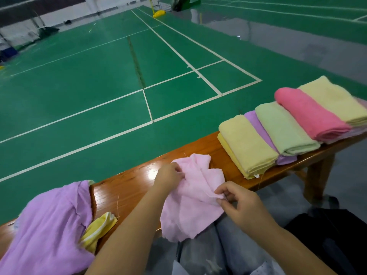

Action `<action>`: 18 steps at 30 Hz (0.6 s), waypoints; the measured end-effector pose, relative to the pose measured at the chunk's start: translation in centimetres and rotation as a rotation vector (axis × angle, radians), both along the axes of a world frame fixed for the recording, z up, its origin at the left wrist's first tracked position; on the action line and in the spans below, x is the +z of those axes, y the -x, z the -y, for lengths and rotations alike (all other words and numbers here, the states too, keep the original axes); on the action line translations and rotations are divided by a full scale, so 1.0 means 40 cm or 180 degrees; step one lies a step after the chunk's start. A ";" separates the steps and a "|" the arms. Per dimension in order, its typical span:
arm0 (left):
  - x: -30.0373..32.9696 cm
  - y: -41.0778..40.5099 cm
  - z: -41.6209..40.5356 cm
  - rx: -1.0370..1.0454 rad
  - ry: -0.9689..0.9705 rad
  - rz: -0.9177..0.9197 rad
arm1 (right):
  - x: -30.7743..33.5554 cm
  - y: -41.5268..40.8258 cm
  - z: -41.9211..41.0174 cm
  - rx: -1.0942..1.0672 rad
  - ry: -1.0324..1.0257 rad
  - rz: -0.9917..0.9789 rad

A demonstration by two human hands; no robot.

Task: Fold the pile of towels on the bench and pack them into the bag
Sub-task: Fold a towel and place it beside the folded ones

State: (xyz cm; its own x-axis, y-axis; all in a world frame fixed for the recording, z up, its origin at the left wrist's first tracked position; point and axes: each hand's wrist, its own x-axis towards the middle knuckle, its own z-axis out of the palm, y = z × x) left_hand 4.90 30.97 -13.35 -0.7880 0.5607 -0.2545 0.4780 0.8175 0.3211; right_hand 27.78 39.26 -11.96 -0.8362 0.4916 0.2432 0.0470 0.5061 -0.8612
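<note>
The pale pink towel [193, 197] lies crumpled over the desk's [127, 187] near edge, its length running far to near. Left hand [168, 176] pinches its far-left edge; right hand [236, 203] pinches the right edge (both equally close).

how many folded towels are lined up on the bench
6 show: a pale yellow towel nearest, a purple towel under its far edge, a green towel, a hot pink towel, a cream towel, and a pale pink towel beneath the last two. More may be hidden.
</note>
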 end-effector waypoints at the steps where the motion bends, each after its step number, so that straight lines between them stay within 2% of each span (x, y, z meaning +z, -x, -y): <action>1: 0.003 0.006 0.005 0.0146 -0.0200 0.0024 | 0.000 -0.001 -0.004 -0.0043 0.0002 0.0000; 4: 0.040 0.027 0.035 0.0959 -0.1142 0.0458 | 0.017 0.003 -0.019 -0.0266 0.0160 -0.0053; 7: 0.120 0.025 0.079 0.1767 -0.2960 0.1517 | 0.058 0.025 -0.025 -0.0467 0.0292 -0.0173; 10: 0.200 0.003 0.147 0.1883 -0.4509 0.2366 | 0.101 0.051 -0.020 -0.0524 0.0672 -0.0196; 12: 0.201 -0.018 0.195 0.2043 -0.4955 0.2603 | 0.114 0.064 -0.015 -0.0545 0.0749 -0.0257; 13: 0.182 -0.030 0.220 0.2223 -0.4978 0.2649 | 0.111 0.068 -0.013 -0.0531 0.0784 -0.0259; 15: 0.114 -0.052 0.270 0.2647 -0.4500 0.2550 | 0.093 0.074 -0.008 -0.0410 0.0792 -0.0059; 18: 0.010 -0.083 0.330 0.3073 -0.2792 0.1872 | 0.053 0.080 -0.002 -0.0160 0.0613 0.0414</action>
State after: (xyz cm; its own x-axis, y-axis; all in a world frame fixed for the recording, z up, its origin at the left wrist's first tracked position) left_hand 8.22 17.77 -12.95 -0.8479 0.0193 -0.5299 -0.5187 0.1770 0.8364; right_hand 24.59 39.33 -9.85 -0.8276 0.5604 0.0328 0.1848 0.3272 -0.9267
